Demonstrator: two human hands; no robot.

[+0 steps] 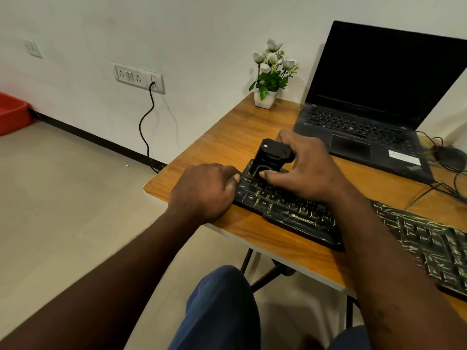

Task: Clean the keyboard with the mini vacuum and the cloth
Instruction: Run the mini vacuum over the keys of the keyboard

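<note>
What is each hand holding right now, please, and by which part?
The right hand grips the mini vacuum by its right side, thumb at its lower front. The left hand holds the keyboard at its left end.

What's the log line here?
step: vacuuming | right hand: grips mini vacuum on keyboard left end | left hand: against keyboard edge, grip unclear | cloth: not visible

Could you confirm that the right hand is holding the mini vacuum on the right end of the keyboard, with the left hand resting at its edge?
Not quite: the head view shows the right hand holding the mini vacuum on the left end of the keyboard, with the left hand resting at its edge.
</note>
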